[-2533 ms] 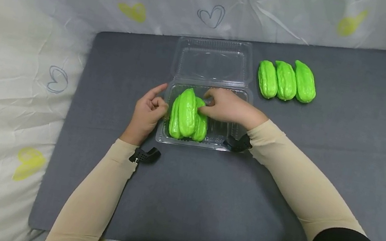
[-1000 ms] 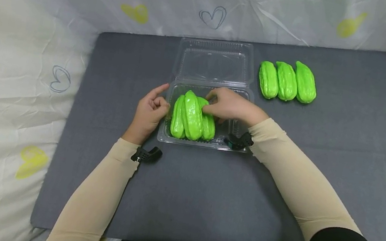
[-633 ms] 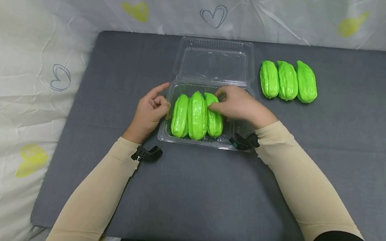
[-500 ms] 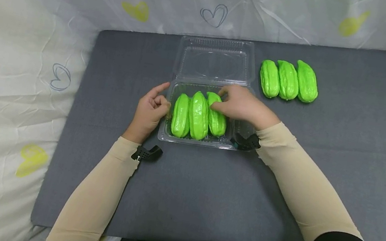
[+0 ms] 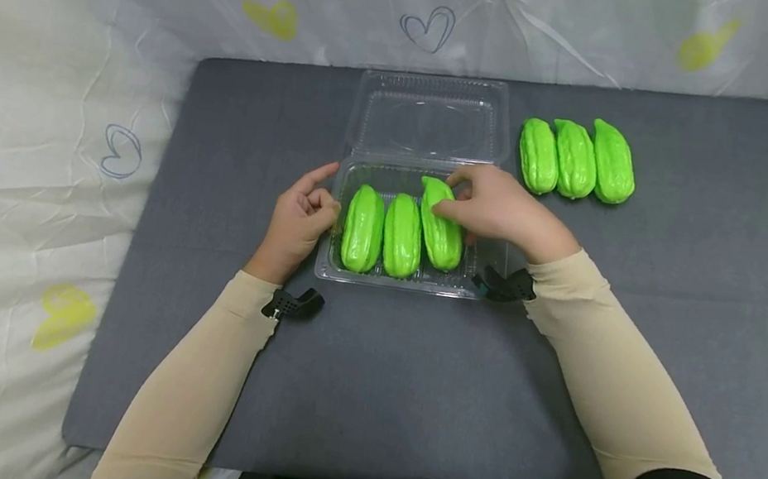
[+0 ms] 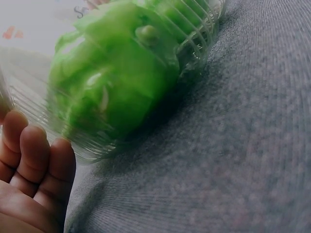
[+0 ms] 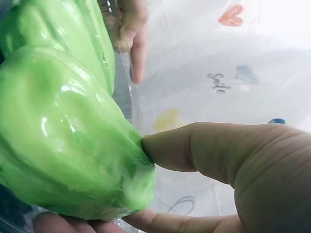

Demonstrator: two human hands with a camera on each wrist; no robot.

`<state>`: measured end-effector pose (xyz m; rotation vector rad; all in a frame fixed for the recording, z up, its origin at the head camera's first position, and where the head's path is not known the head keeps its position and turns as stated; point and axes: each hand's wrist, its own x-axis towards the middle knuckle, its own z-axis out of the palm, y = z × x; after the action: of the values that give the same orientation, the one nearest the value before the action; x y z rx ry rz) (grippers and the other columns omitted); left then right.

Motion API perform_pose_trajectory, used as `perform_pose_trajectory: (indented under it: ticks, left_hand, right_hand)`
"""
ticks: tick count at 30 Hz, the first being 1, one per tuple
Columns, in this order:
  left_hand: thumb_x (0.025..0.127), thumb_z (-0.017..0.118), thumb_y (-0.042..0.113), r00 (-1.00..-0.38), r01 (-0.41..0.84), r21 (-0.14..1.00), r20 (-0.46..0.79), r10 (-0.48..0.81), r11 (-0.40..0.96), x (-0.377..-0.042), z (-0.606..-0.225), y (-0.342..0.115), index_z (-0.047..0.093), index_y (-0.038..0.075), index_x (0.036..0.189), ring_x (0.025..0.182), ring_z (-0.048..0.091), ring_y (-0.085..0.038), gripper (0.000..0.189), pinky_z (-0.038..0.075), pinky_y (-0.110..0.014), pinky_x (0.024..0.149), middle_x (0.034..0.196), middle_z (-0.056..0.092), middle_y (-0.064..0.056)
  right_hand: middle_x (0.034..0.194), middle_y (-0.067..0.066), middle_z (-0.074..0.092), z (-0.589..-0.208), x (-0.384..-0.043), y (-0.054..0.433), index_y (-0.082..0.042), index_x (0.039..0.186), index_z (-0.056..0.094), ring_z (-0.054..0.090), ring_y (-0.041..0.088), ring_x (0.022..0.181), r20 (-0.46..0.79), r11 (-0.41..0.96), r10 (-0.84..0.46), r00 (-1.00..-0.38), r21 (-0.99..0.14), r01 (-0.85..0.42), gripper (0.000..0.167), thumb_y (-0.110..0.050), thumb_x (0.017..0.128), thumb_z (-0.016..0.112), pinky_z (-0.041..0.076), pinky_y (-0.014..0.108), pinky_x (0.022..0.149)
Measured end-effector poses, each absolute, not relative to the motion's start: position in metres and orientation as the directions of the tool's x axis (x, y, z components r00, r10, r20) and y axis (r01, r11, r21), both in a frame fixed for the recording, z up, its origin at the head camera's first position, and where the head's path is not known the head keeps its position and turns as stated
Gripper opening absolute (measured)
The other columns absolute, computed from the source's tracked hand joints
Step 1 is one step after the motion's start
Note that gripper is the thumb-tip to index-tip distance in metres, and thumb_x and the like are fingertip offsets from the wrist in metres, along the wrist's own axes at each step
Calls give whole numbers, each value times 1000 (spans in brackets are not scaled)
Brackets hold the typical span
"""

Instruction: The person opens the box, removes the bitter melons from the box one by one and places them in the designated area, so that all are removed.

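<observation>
A hinged clear plastic container (image 5: 414, 286) lies open on the table, its lid (image 5: 429, 117) folded back. My right hand (image 5: 505, 208) pinches the upper end of a glossy green ribbed vegetable (image 5: 441, 236) between thumb and fingers, over the base's right part. The right wrist view shows the thumb (image 7: 175, 145) on top of it and other fingers underneath. Two like vegetables, one on the left (image 5: 363, 229) and one in the middle (image 5: 403, 236), lie side by side inside. My left hand (image 5: 289, 229) holds the container's left edge, fingertips (image 6: 60, 150) against its wall.
Three more green vegetables (image 5: 577, 161) lie in a row right of the lid. Grey cloth covers the table (image 5: 361, 387). Behind and to the left hangs a white sheet (image 5: 361, 1) with printed hearts.
My right hand has shifted right with the third vegetable, which was bunched under the middle one. The three in the container now lie apart, the middle one flat. My left hand stays at the edge.
</observation>
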<state>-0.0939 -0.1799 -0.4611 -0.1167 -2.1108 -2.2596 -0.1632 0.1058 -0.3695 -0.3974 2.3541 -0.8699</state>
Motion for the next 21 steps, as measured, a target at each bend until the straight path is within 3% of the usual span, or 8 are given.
perform_pose_trajectory:
  ticks: [3,21]
  left_hand:
    - [91,54,-11,-996,84,994,85,16,-66,-94,-462,-180,43,-3,156,62,52,-7,67,50,-21,68,71,58,5]
    - [91,55,-9,-995,96,995,96,16,-35,-93,-461,-180,44,-1,157,62,51,-7,67,47,-21,65,72,58,5]
  right_hand:
    - [117,17,70,-369,-162,108,-4,149,53,75,28,70,-420,730,-456,-785,-681,-59,60,-33,99,66,59,42,80]
    - [125,18,59,-360,-158,126,-7,149,53,69,28,87,-381,589,-458,-803,-806,47,57,-29,99,69,63,42,73]
